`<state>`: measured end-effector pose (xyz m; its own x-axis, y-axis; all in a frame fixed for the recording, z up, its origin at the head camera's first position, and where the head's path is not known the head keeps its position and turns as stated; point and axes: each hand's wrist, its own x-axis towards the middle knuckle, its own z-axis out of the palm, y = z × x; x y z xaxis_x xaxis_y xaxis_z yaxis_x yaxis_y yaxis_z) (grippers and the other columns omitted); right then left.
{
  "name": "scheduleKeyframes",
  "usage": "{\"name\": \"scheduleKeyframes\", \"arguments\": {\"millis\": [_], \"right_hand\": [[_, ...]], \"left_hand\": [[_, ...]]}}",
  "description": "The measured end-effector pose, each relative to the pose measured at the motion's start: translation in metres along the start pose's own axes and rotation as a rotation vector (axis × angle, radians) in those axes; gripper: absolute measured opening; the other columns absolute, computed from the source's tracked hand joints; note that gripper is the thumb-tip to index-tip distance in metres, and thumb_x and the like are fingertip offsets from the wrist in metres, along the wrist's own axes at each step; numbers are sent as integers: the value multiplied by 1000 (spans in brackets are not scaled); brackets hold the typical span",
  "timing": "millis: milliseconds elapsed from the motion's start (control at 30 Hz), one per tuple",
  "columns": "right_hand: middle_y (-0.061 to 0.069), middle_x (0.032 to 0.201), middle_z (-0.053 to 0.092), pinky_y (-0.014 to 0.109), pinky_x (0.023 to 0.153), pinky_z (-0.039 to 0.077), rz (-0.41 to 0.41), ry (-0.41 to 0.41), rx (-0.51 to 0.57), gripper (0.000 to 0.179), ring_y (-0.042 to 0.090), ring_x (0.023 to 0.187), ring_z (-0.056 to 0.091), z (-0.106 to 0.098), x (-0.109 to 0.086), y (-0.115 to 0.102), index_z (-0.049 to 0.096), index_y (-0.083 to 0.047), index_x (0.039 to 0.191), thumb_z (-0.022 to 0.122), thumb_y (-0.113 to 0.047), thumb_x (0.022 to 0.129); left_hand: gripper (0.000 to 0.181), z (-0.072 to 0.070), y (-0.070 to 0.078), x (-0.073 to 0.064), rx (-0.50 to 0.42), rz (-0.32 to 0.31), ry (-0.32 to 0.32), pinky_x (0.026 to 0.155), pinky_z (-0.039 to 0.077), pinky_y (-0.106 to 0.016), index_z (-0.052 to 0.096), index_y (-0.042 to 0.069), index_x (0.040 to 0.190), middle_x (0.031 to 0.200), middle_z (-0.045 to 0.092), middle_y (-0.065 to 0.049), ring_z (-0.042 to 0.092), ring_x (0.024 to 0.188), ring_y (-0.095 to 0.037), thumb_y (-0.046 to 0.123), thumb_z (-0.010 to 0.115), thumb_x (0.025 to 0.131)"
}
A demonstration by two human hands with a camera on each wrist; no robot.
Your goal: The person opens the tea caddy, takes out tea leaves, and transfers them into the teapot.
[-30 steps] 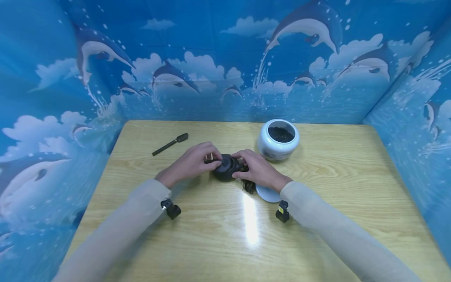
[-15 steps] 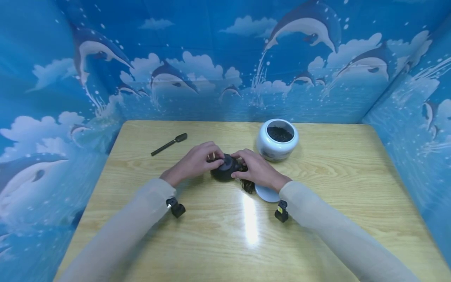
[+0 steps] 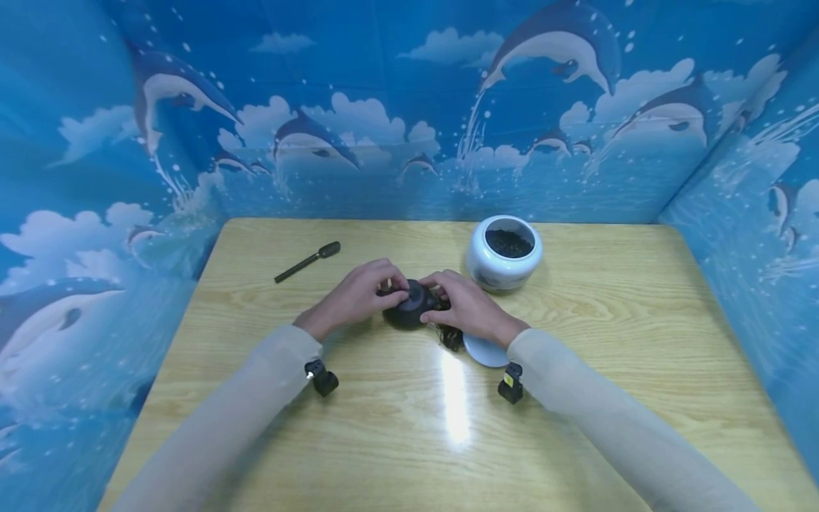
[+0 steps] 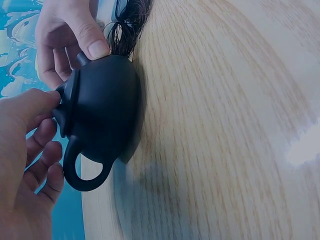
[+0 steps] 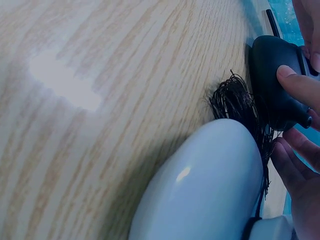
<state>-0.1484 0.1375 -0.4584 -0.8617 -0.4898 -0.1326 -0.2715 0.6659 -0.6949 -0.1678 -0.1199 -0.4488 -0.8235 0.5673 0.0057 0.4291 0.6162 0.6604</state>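
Note:
A small black teapot (image 3: pixel 403 313) stands on the wooden table, its loop handle toward my left hand and its spout toward my right. My left hand (image 3: pixel 365 293) pinches the knob of the teapot lid (image 4: pixel 66 106), which sits on the teapot's mouth. My right hand (image 3: pixel 467 306) holds the spout side, thumb on the body and the other fingers across the spout. Beneath the right hand lies a dark tassel (image 5: pixel 235 100), beside a glossy white lid (image 5: pixel 210 180) with a black cord round its knob.
A white jar (image 3: pixel 502 267) filled with dark tea leaves (image 3: pixel 509 244) stands behind my right hand. At the back left lies a dark scoop (image 3: pixel 308 262). A dolphin-print cloth (image 3: pixel 384 142) borders the table's back and sides.
My left hand has shifted slightly right with the teapot lid, which now sits more centred on the teapot. The right hand keeps its hold.

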Motion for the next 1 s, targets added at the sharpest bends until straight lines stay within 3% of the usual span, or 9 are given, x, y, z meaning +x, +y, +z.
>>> {"name": "scheduleKeyframes", "arguments": {"millis": [467,633,833,1000], "right_hand": [[7,151,62,52,112,54,-36,16,11,63,29,131,67,-5,-4,2,58,-19,155,82,-38,100],[8,155,60,51,111,56,-87,43,33,58,32,134,66,-21,-7,-2,57,-17,155,77,-35,104],[12,154,60,53,114,55,-150,67,132,50,40,138,62,-46,-10,-9,58,-13,154,72,-28,108],[9,156,60,54,119,51,-170,122,188,48,35,141,60,-68,-14,-10,60,-12,153,70,-27,109]], "left_hand": [[15,-1,2,0,-13,-12,6,81,54,-35,78,19,116,110,70,2,63,97,-16,29,76,105],[14,-3,7,2,-21,21,13,84,55,-36,77,20,116,111,71,2,64,98,-15,30,74,107],[16,-2,15,10,-17,61,11,85,56,-36,77,18,117,112,73,2,64,97,-14,30,72,108],[20,3,23,20,-19,115,-5,85,57,-34,77,12,120,111,74,1,65,96,-13,27,71,108]]}}
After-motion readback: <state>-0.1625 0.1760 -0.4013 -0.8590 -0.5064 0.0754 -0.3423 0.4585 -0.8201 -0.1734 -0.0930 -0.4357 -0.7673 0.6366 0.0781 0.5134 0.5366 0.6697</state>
